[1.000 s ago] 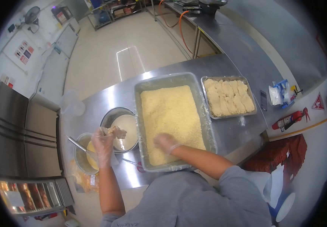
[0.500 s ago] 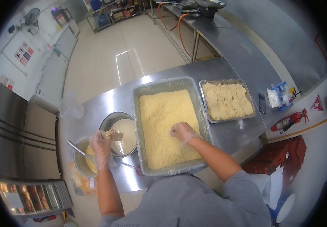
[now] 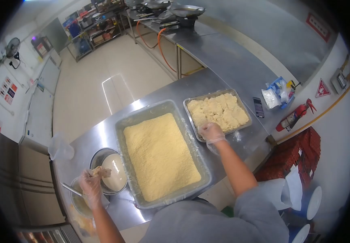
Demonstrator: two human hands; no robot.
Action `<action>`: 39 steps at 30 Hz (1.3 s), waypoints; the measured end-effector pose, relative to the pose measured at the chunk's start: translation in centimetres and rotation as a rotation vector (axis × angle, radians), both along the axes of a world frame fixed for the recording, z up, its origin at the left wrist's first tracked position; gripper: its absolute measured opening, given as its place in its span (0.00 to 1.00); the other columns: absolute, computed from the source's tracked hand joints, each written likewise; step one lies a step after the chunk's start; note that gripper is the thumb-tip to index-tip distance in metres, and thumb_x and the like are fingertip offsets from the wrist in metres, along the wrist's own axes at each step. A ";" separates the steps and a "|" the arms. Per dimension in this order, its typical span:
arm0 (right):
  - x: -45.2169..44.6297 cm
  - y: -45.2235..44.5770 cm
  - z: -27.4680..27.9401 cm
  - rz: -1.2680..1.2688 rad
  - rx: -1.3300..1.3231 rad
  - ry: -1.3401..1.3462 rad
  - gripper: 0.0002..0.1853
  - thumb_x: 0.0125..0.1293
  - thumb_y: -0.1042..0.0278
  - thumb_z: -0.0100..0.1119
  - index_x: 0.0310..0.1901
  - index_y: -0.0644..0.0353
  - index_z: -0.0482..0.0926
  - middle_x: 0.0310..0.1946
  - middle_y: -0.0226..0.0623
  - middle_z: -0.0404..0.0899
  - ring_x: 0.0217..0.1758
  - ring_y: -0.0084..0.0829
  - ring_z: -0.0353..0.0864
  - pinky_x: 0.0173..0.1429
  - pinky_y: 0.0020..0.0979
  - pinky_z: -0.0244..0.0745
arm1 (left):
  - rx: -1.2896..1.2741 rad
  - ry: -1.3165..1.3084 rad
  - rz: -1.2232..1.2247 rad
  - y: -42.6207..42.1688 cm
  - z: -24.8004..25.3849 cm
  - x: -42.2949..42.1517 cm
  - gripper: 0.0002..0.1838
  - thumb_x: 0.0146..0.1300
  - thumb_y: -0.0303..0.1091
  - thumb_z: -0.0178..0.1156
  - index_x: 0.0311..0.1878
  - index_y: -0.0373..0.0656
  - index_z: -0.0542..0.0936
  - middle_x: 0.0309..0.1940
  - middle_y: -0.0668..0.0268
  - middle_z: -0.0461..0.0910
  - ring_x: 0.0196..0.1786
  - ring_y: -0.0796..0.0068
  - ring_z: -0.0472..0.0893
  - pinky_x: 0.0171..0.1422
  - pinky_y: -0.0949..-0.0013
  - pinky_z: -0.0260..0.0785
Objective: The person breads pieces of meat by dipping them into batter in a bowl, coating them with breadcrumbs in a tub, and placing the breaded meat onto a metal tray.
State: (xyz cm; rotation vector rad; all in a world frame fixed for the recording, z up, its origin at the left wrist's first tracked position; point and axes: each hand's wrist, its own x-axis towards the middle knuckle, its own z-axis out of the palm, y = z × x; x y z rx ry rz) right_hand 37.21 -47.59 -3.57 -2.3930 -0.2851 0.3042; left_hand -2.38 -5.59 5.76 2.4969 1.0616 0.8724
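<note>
My left hand (image 3: 90, 187), in a clear plastic glove, grips a pale, ragged piece of raw meat (image 3: 102, 172) at the left rim of a metal pot of creamy batter (image 3: 116, 170). My right hand (image 3: 211, 132), gloved too, has its fingers curled down at the near left edge of a metal tray (image 3: 239, 126) filled with crumb-coated pieces (image 3: 219, 109). Whatever lies under those fingertips is hidden. Between the hands stands a large grey tub (image 3: 122, 150) holding yellow breading crumbs (image 3: 160, 158).
A second pot (image 3: 77, 202) with a whisk (image 3: 71, 189) stands left of my left wrist. A clear plastic jug (image 3: 61, 148) is at the table's left end. Beyond the tray lie a phone (image 3: 258, 107) and a blue packet (image 3: 280, 93). Red crates (image 3: 292, 162) stand at right.
My right hand has moved from the crumbs in the tub to the tray on the right. My left hand still holds the meat by the pot. The view has turned rightward.
</note>
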 end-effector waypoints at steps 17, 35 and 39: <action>-4.5 -0.8 4.9 -0.141 0.320 0.003 0.19 0.78 0.54 0.70 0.49 0.66 0.92 0.39 0.47 0.92 0.44 0.40 0.91 0.53 0.40 0.82 | -0.111 -0.032 0.007 -0.4 3.4 1.2 0.22 0.58 0.37 0.83 0.29 0.38 0.75 0.22 0.59 0.70 0.28 0.65 0.69 0.35 0.55 0.63; -12.0 2.3 0.9 0.330 0.463 -0.607 0.06 0.69 0.75 0.71 0.46 0.60 0.87 0.46 0.45 0.86 0.50 0.52 0.87 0.55 0.46 0.83 | 0.006 -0.022 -0.097 0.0 6.2 1.6 0.16 0.58 0.33 0.80 0.29 0.36 0.81 0.23 0.50 0.78 0.26 0.56 0.75 0.35 0.54 0.69; -13.1 2.5 2.5 0.329 0.412 -0.570 0.08 0.67 0.75 0.71 0.46 0.59 0.87 0.47 0.45 0.86 0.51 0.54 0.86 0.56 0.49 0.83 | -0.110 0.006 -0.066 -1.6 8.2 1.6 0.17 0.56 0.33 0.82 0.29 0.36 0.80 0.23 0.51 0.78 0.25 0.60 0.75 0.34 0.55 0.69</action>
